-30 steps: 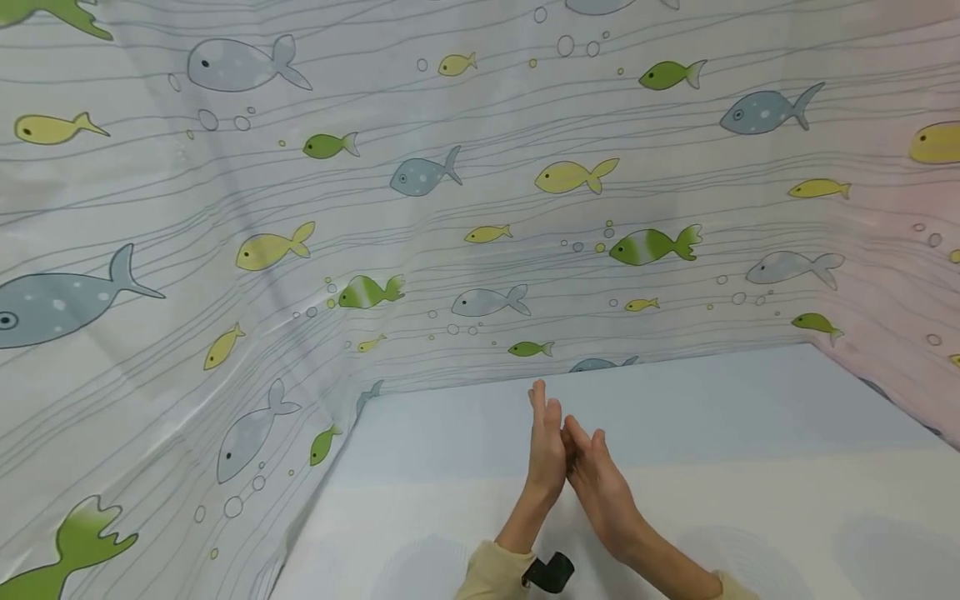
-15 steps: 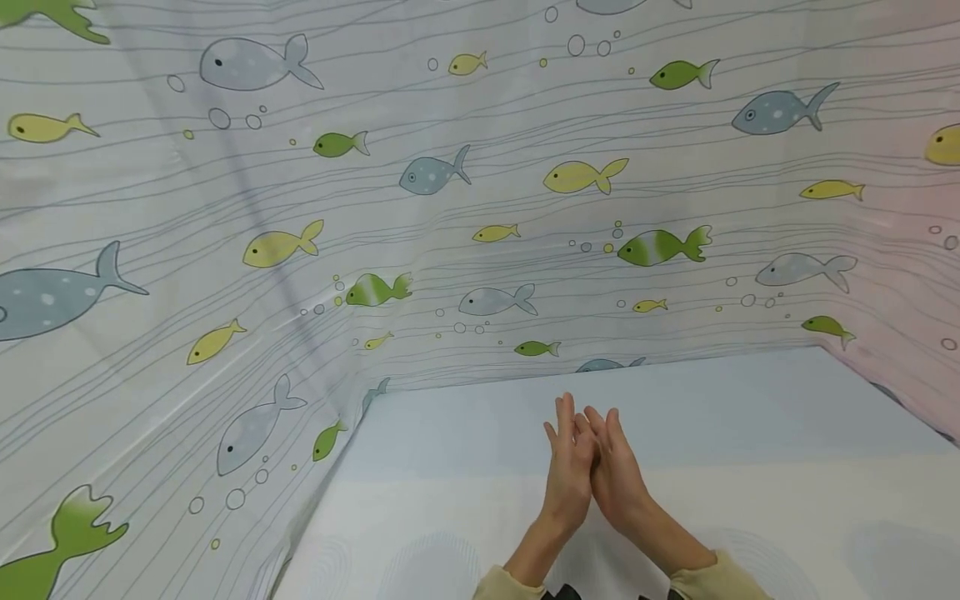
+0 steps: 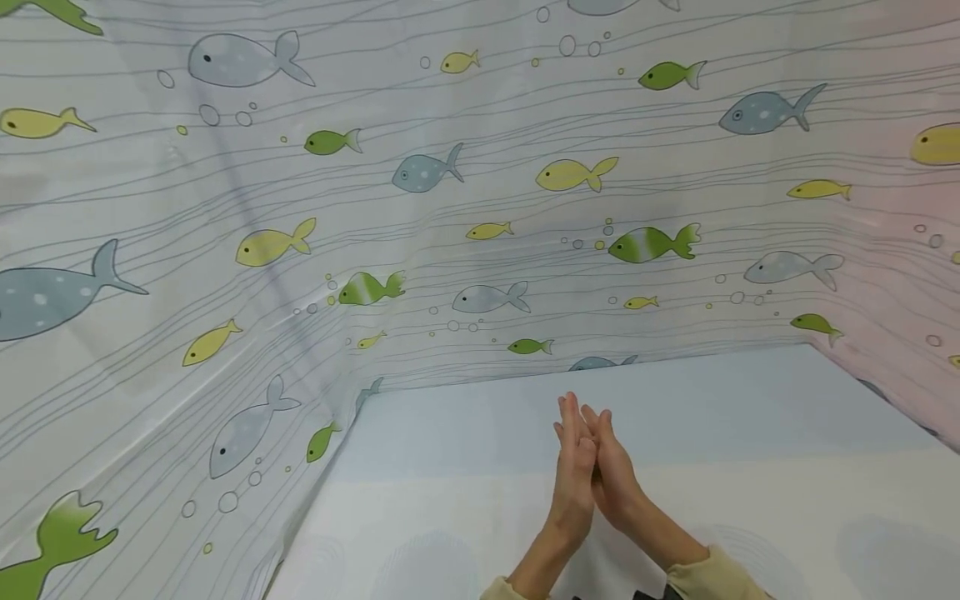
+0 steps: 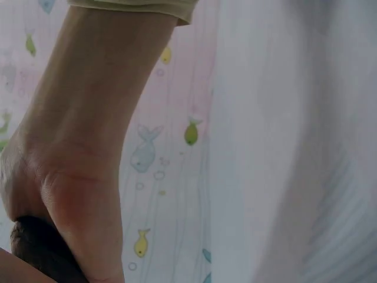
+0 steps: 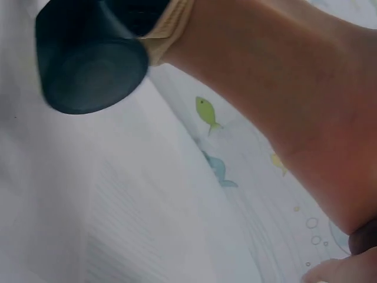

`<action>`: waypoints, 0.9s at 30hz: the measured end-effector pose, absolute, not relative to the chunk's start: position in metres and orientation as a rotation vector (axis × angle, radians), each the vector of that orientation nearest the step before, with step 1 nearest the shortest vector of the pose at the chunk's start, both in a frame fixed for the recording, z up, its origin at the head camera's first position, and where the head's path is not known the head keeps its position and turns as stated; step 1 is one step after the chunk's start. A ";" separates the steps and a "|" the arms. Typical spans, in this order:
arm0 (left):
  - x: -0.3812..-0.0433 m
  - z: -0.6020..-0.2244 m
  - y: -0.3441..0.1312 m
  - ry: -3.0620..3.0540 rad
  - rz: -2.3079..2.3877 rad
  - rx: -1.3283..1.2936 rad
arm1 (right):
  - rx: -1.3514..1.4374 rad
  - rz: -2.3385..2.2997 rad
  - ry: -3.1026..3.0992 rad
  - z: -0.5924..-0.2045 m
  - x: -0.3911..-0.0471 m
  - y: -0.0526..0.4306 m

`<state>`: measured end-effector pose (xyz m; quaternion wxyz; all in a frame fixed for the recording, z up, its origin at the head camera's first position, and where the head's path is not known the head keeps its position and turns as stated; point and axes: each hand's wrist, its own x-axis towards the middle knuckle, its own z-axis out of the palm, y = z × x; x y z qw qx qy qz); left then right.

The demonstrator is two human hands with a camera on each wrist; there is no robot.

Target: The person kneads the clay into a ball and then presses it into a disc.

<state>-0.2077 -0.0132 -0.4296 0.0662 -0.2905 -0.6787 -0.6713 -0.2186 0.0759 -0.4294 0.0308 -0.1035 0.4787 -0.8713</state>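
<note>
My left hand and right hand stand palm to palm over the white table, their fingers straight and pointing away from me. Between the palms sits a dark, rounded lump, nearly black with a brownish, rough end. The right wrist view catches only a bit of the lump at its right edge. Both palms press on it, and most of it is hidden by the hands in the head view. What the lump is made of, I cannot tell.
The white table has a pale blue band at its far side and printed round patterns. Fish-patterned sheeting hangs behind it and along both sides. A dark round wrist device shows beside a beige cuff in the right wrist view.
Both hands have shifted slightly right since a second ago and slid against each other. The left hand has come back toward me, and the palms now sit closer together.
</note>
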 end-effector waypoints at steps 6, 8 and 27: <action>-0.216 -0.426 -0.013 -1.934 -2.074 -0.858 | -0.352 -2.614 1.538 -0.433 -0.216 0.073; -0.219 -0.425 -0.012 -1.900 -2.103 -0.843 | -0.332 -2.598 1.587 -0.434 -0.215 0.072; -0.249 -0.437 -0.014 -1.831 -2.154 -0.668 | -0.465 -2.476 1.756 -0.434 -0.195 0.062</action>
